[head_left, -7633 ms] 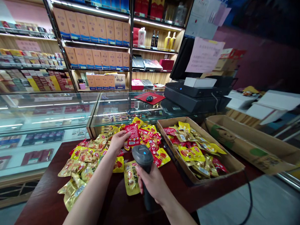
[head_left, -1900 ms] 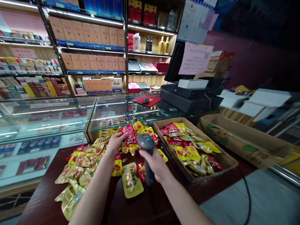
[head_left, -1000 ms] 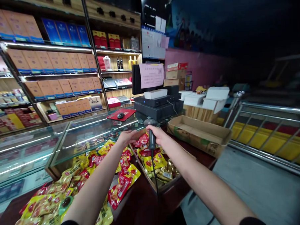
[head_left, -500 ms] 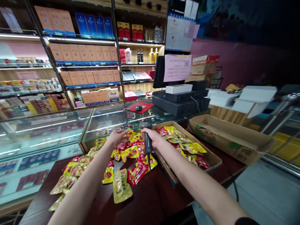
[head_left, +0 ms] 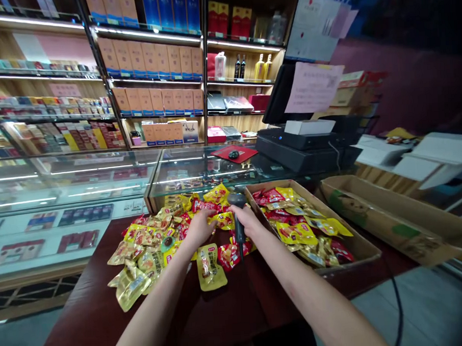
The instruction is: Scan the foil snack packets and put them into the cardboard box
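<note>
My right hand point(head_left: 246, 221) is wrapped round the handle of a black barcode scanner point(head_left: 239, 228), its head pointing away from me and its cable end down. Just left of it, my left hand point(head_left: 202, 228) pinches a yellow snack packet point(head_left: 223, 221) in front of the scanner. Beneath and around the left hand spreads a heap of red, yellow and gold snack packets point(head_left: 153, 232). One gold packet point(head_left: 211, 268) lies apart, nearer to me. Right of the scanner, an open cardboard box point(head_left: 356, 239) holds more such packets.
A second, longer cardboard box point(head_left: 386, 227) stands at the right. Behind the brown table point(head_left: 83, 302) are a glass display counter point(head_left: 192, 169), a mouse point(head_left: 234, 154) on a red pad, and a monitor point(head_left: 279, 97). A black cable point(head_left: 397, 298) hangs at the right.
My view has swung left, so things sit further right. My left hand has gone from spread over the heap to closed on a yellow packet beside the scanner. The right hand keeps the scanner.
</note>
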{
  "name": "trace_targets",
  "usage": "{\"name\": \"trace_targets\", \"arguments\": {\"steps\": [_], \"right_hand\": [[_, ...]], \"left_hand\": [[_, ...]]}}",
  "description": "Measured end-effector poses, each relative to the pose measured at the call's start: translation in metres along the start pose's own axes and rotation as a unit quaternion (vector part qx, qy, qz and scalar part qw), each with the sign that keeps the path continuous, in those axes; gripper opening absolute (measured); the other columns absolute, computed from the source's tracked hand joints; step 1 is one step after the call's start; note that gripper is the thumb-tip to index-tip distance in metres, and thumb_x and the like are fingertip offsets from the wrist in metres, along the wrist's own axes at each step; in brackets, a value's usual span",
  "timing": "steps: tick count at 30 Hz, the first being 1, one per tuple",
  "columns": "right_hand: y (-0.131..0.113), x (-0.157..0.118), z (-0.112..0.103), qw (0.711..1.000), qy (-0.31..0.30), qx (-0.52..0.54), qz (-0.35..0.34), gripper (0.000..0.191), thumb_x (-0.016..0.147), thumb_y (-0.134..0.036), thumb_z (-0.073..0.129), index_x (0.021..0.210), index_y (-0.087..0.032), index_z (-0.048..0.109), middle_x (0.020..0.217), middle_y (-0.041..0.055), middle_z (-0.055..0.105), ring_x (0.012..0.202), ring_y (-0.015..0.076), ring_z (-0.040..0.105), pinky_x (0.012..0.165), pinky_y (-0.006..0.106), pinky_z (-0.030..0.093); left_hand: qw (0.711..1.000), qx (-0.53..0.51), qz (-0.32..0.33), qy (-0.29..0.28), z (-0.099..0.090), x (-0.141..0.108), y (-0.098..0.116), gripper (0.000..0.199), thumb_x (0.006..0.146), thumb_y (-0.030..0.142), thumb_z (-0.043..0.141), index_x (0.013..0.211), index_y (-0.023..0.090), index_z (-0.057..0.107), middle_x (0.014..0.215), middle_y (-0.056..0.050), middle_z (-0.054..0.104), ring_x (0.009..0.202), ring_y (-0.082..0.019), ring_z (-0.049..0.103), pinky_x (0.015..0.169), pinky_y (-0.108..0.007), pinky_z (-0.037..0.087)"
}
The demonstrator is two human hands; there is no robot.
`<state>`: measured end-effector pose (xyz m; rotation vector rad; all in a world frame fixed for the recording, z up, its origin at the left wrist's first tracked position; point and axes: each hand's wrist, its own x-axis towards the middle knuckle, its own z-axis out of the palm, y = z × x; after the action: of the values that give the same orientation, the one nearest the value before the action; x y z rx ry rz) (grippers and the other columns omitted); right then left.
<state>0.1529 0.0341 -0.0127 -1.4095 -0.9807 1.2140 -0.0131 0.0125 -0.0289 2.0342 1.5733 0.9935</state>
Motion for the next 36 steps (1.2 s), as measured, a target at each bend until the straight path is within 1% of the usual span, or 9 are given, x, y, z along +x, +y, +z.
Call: {"name": "trace_targets", "arguments": {"steps": [5, 10, 14, 17, 21, 24, 27, 30, 36], "right_hand": [[0.002, -0.005, 0.006, 1.000, 0.012, -0.007, -0.003, 0.015, 0.060, -0.028, 0.066, 0.063, -0.015, 0.060, 0.045, -0.0065, 0.045, 0.045, 0.0088, 0.042, 0.045, 0.022, 0.032], [0.003, -0.007, 0.006, 1.000, 0.020, 0.014, 0.005, 0.015, 0.060, -0.029, 0.066, 0.064, -0.016, 0.059, 0.046, -0.0062, 0.046, 0.045, 0.0092, 0.043, 0.045, 0.022, 0.034], [-0.001, -0.004, -0.003, 0.997, 0.004, 0.075, 0.022, 0.013, 0.059, -0.025, 0.068, 0.064, -0.017, 0.059, 0.049, -0.0036, 0.053, 0.049, 0.0112, 0.050, 0.048, 0.023, 0.041], [-0.012, -0.008, -0.012, 0.987, -0.014, 0.157, 0.016, 0.012, 0.059, -0.018, 0.068, 0.069, -0.017, 0.062, 0.059, -0.0007, 0.062, 0.057, 0.0126, 0.058, 0.056, 0.023, 0.048], [-0.032, -0.022, -0.011, 0.966, -0.104, 0.232, 0.045, 0.017, 0.063, -0.014, 0.065, 0.079, -0.017, 0.066, 0.072, 0.0015, 0.068, 0.066, 0.0130, 0.063, 0.064, 0.024, 0.052], [-0.040, -0.031, -0.003, 0.957, -0.183, 0.213, 0.079, 0.016, 0.067, -0.019, 0.063, 0.082, -0.016, 0.068, 0.065, 0.0004, 0.066, 0.056, 0.0114, 0.059, 0.057, 0.022, 0.050], [-0.038, -0.032, 0.005, 0.960, -0.206, 0.184, 0.052, 0.022, 0.068, -0.022, 0.063, 0.087, -0.016, 0.070, 0.061, -0.0001, 0.066, 0.053, 0.0114, 0.057, 0.054, 0.022, 0.047], [-0.031, -0.026, 0.008, 0.968, -0.200, 0.152, 0.004, 0.027, 0.067, -0.025, 0.065, 0.091, -0.016, 0.071, 0.072, 0.0017, 0.069, 0.062, 0.0134, 0.060, 0.060, 0.024, 0.047], [-0.026, -0.023, 0.008, 0.975, -0.198, 0.075, -0.062, 0.028, 0.066, -0.028, 0.066, 0.091, -0.018, 0.072, 0.090, 0.0030, 0.072, 0.088, 0.0171, 0.062, 0.076, 0.025, 0.045]], "left_hand": [[0.984, 0.143, 0.101, -0.017, 0.020, 0.000, -0.009, 0.055, 0.067, 0.024, 0.071, 0.120, 0.015, 0.060, 0.117, -0.012, 0.061, 0.110, -0.028, 0.051, 0.098, -0.039, 0.035], [0.981, 0.152, 0.118, -0.021, 0.026, 0.002, -0.017, 0.053, 0.068, 0.025, 0.071, 0.119, 0.017, 0.061, 0.115, -0.012, 0.062, 0.108, -0.028, 0.048, 0.095, -0.040, 0.036], [0.993, 0.074, 0.085, -0.032, 0.017, 0.007, -0.017, 0.048, 0.067, 0.029, 0.073, 0.113, 0.017, 0.066, 0.102, -0.012, 0.067, 0.103, -0.029, 0.050, 0.092, -0.040, 0.037], [0.990, -0.114, 0.025, -0.074, 0.000, 0.013, -0.015, 0.043, 0.069, 0.039, 0.071, 0.106, 0.018, 0.069, 0.094, -0.008, 0.069, 0.093, -0.025, 0.057, 0.085, -0.035, 0.043], [0.905, -0.386, -0.080, -0.157, -0.024, 0.015, -0.013, 0.039, 0.073, 0.046, 0.066, 0.097, 0.015, 0.070, 0.075, -0.003, 0.066, 0.068, -0.014, 0.059, 0.061, -0.022, 0.045], [0.843, -0.492, -0.143, -0.166, -0.031, 0.014, -0.013, 0.034, 0.071, 0.040, 0.071, 0.092, 0.013, 0.068, 0.069, -0.002, 0.062, 0.055, -0.009, 0.056, 0.051, -0.018, 0.043], [0.808, -0.543, -0.176, -0.148, -0.031, 0.014, -0.014, 0.025, 0.073, 0.031, 0.071, 0.090, 0.013, 0.066, 0.071, -0.003, 0.062, 0.052, -0.008, 0.055, 0.049, -0.017, 0.043], [0.811, -0.534, -0.187, -0.149, -0.029, 0.016, -0.015, 0.025, 0.073, 0.033, 0.071, 0.088, 0.013, 0.065, 0.072, -0.003, 0.062, 0.054, -0.008, 0.055, 0.048, -0.017, 0.042], [0.869, -0.438, -0.176, -0.150, -0.028, 0.018, -0.018, 0.038, 0.065, 0.047, 0.073, 0.075, 0.012, 0.065, 0.065, 0.000, 0.056, 0.054, -0.006, 0.048, 0.047, -0.016, 0.035]]}}
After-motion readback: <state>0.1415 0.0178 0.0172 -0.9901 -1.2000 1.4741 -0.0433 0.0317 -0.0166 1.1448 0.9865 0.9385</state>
